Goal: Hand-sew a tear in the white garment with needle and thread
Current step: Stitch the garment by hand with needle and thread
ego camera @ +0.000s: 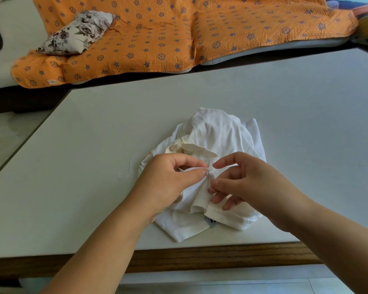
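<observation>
The left hand (pixel 170 179) is pinching a fold of the white garment (pixel 221 132), which is lying bunched on the table (pixel 94 134) near its front edge. The right hand (pixel 249 181) is curling right beside the needle (pixel 208 172); whether it's gripping it, I can't tell.

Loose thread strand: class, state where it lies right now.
Head view: the loose thread strand lies on the table, just left of the white garment and the left hand, apart from both.
</observation>
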Motion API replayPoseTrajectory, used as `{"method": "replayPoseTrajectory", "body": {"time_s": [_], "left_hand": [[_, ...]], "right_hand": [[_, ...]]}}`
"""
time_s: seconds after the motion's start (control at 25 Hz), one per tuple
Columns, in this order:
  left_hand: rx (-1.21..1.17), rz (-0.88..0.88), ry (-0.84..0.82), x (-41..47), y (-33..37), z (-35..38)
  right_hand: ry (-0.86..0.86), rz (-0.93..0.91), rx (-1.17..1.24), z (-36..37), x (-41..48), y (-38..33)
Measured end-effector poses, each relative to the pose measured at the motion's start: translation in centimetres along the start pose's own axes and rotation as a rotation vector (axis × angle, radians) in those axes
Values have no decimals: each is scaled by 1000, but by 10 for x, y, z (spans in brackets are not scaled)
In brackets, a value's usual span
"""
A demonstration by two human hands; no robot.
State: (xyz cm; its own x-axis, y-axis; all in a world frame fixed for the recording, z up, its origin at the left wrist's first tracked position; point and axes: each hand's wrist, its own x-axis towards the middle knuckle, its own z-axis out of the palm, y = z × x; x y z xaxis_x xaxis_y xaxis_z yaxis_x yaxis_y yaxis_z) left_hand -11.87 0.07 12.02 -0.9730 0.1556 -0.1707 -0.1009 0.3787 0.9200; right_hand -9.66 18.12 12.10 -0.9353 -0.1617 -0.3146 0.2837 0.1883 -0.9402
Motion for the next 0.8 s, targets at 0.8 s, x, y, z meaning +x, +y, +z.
{"method": "replayPoseTrajectory", "body": {"time_s": [0.8], "left_hand": [[-105, -45, -17, 3, -5, 2]], "right_hand": [[150, -25, -184, 13, 3, 9]]}}
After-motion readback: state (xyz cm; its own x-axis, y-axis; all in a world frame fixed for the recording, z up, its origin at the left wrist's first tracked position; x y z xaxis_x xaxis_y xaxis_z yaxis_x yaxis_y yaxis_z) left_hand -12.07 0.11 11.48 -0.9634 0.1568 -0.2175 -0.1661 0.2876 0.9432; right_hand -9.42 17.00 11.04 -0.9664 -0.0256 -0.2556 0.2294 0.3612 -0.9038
